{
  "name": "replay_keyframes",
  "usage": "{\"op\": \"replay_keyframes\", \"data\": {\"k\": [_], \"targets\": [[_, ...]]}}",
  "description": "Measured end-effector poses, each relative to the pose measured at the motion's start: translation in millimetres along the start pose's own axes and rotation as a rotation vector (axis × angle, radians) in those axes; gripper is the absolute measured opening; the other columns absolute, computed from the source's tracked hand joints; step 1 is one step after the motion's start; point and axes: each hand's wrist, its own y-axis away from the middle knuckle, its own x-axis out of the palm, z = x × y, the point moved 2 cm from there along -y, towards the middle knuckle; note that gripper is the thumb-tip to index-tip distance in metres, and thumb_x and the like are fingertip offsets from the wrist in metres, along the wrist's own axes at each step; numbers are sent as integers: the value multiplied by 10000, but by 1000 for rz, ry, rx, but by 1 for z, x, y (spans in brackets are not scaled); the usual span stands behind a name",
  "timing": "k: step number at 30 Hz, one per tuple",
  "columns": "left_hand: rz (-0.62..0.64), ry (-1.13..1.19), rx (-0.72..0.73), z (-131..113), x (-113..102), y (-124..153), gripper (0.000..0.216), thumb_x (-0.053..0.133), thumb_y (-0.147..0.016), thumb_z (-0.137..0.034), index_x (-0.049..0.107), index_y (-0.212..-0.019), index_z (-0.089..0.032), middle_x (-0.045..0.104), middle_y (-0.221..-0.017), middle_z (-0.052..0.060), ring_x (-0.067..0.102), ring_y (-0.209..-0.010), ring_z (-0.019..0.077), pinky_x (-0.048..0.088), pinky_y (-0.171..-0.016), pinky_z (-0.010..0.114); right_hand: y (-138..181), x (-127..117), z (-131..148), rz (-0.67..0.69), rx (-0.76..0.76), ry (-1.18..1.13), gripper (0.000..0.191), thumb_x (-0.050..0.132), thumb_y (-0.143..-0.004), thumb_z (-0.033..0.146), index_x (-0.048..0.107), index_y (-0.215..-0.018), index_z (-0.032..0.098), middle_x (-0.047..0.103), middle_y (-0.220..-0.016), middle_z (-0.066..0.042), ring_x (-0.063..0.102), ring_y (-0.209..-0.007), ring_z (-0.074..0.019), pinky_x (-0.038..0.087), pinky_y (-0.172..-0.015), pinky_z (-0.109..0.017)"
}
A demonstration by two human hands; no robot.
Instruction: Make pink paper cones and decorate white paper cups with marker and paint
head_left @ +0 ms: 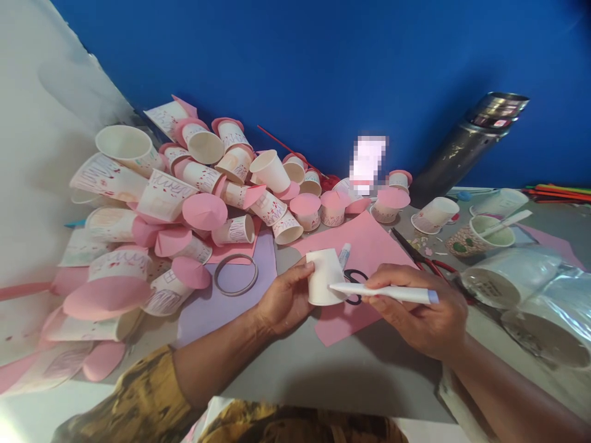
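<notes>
A plain white paper cup [324, 280] is held upside down in my left hand [287, 298], thumb on its near side and fingers mostly hidden behind it. My right hand [422, 314] is closed around a white felt-tip pen [392, 292] with a pale purple end. The pen's tip is at the cup's right side; I cannot tell any mark on the cup. Just behind the cup lie a small tube-like thing [344, 253] and black-handled scissors [355, 284], on a pink paper sheet [364, 243].
Many decorated paper cups [166, 194] with pink paper cones are piled on the left. A grey ring [235, 275] lies on lilac paper [198, 314]. To the right are red-handled scissors [431, 264], plastic-wrapped cups [512, 277], a patterned cup [480, 237] and a dark flask [462, 147].
</notes>
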Motion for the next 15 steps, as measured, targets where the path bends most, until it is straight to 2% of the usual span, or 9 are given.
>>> {"op": "replay_keyframes", "data": {"k": [5, 10, 15], "targets": [[-46, -26, 5, 1, -1, 1, 360, 826, -804, -270, 737, -1121, -126, 776, -1055, 111, 724, -936, 252, 563, -907, 370, 0, 0, -1, -2, -16, 22, 37, 688, -956, 223, 717, -976, 212, 760, -761, -4, 615, -500, -111, 491, -493, -227], [-26, -55, 12, 1, -1, 0, 352, 839, -800, -277, 750, -1111, -139, 775, -1006, 92, 712, -867, 218, 561, -817, 316, 0, 2, -1, 15, -22, 55, 47, 664, -978, 241, 703, -973, 216, 755, -735, -1, 632, -514, -126, 511, -506, -237], [-14, -37, 29, 1, 0, 0, 317, 836, -800, -271, 767, -1073, -126, 787, -1017, 102, 719, -898, 227, 565, -878, 331, -2, 0, 0, -38, -32, 144, 54, 666, -978, 239, 704, -949, 212, 762, -739, -8, 648, -516, -131, 534, -507, -232]]}}
